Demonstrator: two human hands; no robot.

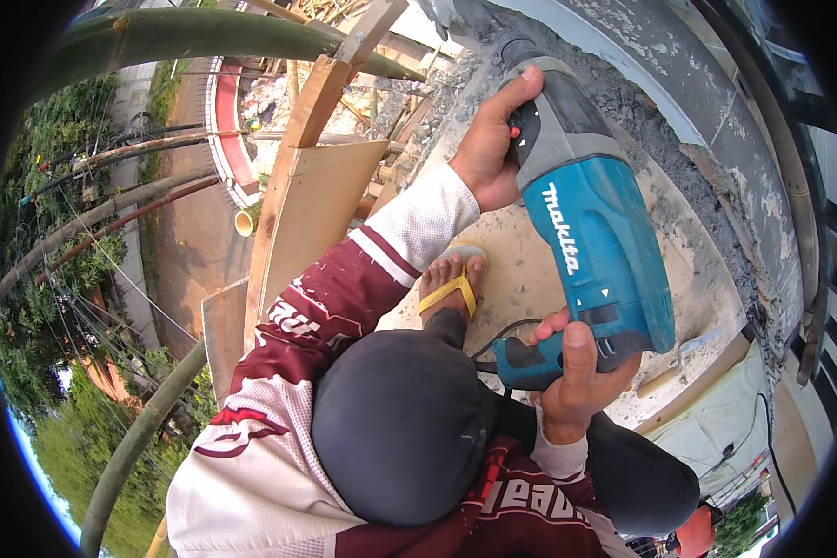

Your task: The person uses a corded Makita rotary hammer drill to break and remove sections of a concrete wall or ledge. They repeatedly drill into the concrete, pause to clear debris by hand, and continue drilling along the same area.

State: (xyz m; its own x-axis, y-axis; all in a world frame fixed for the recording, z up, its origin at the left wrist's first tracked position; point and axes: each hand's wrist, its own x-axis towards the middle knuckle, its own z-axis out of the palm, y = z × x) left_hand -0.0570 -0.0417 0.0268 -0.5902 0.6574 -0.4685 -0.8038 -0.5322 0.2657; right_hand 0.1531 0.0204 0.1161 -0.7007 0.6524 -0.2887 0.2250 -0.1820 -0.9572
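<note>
A teal and grey rotary hammer (600,219) lies slantwise across the view, its nose pointing to the far edge. My left hand (495,139) is closed around the grey front section, thumb along its side. At the rear, my right hand (581,377) grips the handle, its thumb lying up against the housing. The black chuck (519,48) points at rough, broken concrete (474,88); whether the bit touches it I cannot tell. A black cord (493,346) runs from the handle towards my legs.
My foot in a yellow-strapped flip-flop (454,284) stands on a dusty board (507,270). A chipped wall (716,121) curves along the right. Wooden planks (312,112) and bamboo poles (195,42) frame the left, with a road (184,242) far below.
</note>
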